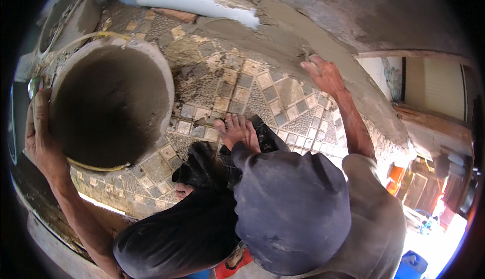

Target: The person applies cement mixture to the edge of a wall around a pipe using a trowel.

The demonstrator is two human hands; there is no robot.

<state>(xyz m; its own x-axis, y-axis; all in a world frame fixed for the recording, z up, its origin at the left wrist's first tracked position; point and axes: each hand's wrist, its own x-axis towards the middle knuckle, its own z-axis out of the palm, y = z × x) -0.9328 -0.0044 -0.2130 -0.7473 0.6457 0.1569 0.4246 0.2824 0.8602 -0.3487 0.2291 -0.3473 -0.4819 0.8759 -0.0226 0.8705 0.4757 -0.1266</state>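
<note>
My left hand (40, 132) is closed on the outer rim of a wide round bucket (162, 72), which is caked with cement and has dark grey mix inside. A yellow band or handle crosses the bucket's edges. My right arm stretches out to the right, and its hand (326, 74) rests at the edge of the wet grey mortar (288, 21) along the wall base. The fingers of that hand are curled; whether something small lies in them is hidden. Below it spreads a mosaic-patterned tile floor (202, 112), smeared with cement.
A white pipe (192, 0) with a grey elbow lies at the top, partly bedded in mortar, beside a brick piece (174, 15). Bare feet (240, 130) and black trousers (177, 228) take up the middle. A dark cap (293, 213) hides the lower centre. A blue container (411, 266) stands lower right.
</note>
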